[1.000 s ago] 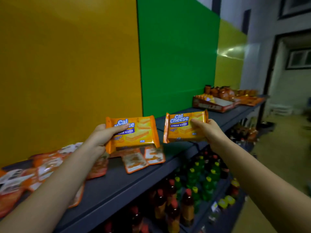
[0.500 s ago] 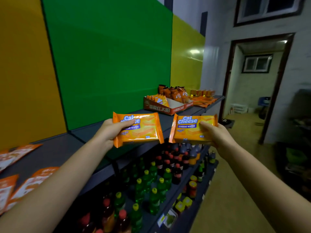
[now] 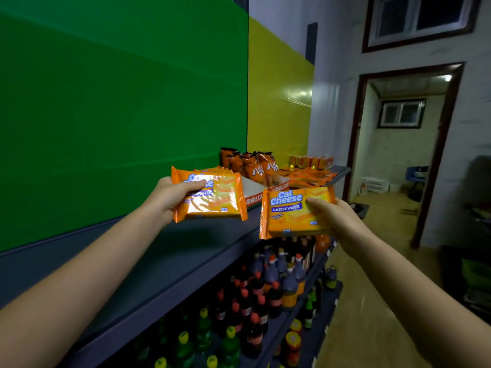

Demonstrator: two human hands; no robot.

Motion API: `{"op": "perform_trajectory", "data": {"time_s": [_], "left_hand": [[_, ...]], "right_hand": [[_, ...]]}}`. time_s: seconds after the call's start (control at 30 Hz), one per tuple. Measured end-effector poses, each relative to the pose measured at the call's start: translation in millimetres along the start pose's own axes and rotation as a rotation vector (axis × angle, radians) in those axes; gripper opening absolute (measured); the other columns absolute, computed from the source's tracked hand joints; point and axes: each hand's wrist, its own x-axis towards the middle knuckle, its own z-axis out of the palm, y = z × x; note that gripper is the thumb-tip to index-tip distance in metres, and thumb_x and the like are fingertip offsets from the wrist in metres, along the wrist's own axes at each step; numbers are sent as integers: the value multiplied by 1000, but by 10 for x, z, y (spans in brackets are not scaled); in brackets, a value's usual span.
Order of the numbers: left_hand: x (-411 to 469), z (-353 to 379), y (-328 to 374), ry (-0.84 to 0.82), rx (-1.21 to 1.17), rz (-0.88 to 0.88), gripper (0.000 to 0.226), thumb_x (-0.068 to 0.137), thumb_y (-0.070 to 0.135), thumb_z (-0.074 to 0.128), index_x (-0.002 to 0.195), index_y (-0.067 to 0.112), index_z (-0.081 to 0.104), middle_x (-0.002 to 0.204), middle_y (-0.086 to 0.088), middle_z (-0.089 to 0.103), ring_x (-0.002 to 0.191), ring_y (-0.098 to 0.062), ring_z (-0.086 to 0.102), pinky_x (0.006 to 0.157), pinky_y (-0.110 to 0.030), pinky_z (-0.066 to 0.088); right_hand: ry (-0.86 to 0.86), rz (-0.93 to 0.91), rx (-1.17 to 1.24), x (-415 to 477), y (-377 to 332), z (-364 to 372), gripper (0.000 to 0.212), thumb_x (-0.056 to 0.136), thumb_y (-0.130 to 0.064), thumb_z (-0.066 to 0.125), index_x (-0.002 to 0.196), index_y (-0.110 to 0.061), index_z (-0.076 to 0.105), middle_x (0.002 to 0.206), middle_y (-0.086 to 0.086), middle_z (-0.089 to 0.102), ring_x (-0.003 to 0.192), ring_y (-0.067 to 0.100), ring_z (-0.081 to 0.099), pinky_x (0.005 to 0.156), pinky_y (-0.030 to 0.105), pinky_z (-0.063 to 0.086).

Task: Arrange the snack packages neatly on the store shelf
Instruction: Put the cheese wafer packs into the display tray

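Orange foil wraps both packs. Left hand grips the left pack with its thumb curled over the logo, so "Cal" and part of "Cheese" show, while glare dulls "CHEESE WAFER". Right hand pinches the right pack, which reads "Cal Cheese CHEESE WAFER" clearly; its small print is illegible. Left pack hangs over the shelf, right pack at its front edge — a box behind has lettering half hidden.

a green wall panel meets a yellow panel at its right. dark bottles with red caps and green bottles with yellow caps stand in rows below. a dark-framed doorway opens at right, a window beyond it.
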Motion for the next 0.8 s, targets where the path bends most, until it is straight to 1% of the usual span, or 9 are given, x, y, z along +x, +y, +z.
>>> {"op": "perform_trajectory", "data": {"time_s": [0.17,0.23,0.33,0.43,0.5,0.57,0.63,0.7,0.8], "left_hand": [[593,526,-117,58,-50,31,10,79,8,70,80,11,61,48,4,67,37,-5,61,36,-18,49],[775,740,-205,86,-61,36,11,79,7,70,85,10,61,64,-4,68,37,-5,61,34,-18,47],[1054,970,-324,136,-56,41,26,79,6,69,104,3,60,85,-12,65,39,-5,62,36,-18,47],[1299,1080,-392,195,-66,55,38,79,7,69,115,0,58,98,-17,67,44,-7,65,39,-20,50],[1467,1197,-445,262,-74,60,34,81,7,67,113,2,59,97,-16,66,43,-6,65,39,-19,50],[1591,1271,-471,333,-112,68,30,82,8,66,112,6,59,95,-13,66,42,-5,64,38,-19,49],[1674,1306,-515,372,-123,56,28,83,11,66,110,9,59,88,-9,67,49,-10,66,40,-20,51],[1835,1365,-577,450,-116,71,29,84,13,65,112,7,59,90,-9,67,62,-15,66,47,-22,53],[2012,1398,-639,522,-103,90,25,86,13,62,110,7,58,92,-10,67,72,-19,64,57,-29,53]], "right_hand": [[-85,-20,-26,713,45,-245,44,89,-29,60,126,-10,48,114,14,66,96,30,66,83,39,54],[-115,-28,-31,1006,81,-339,46,89,-30,60,128,-11,48,115,13,66,96,29,66,83,39,54],[-173,-35,-27,1487,127,-440,47,88,-30,60,129,-10,48,111,12,67,89,27,67,77,34,54],[-222,-38,-8,1957,176,-455,42,88,-27,60,126,-10,50,96,6,68,76,19,66,60,26,54],[-260,-35,-1,2294,198,-474,43,87,-28,62,125,-9,52,100,8,69,78,21,67,59,27,53],[-293,-37,-32,2574,220,-489,48,85,-31,64,126,-10,52,110,12,68,89,27,67,66,32,54],[-313,-53,-42,2820,226,-473,47,84,-35,64,124,-13,54,110,12,68,92,29,67,73,36,55],[-368,-78,-51,3090,217,-475,35,87,-35,61,116,-16,58,100,8,70,83,23,68,69,33,55],[-430,-107,35,3384,258,-324,13,91,-24,57,100,-16,59,80,0,67,56,8,67,52,21,54]]}}
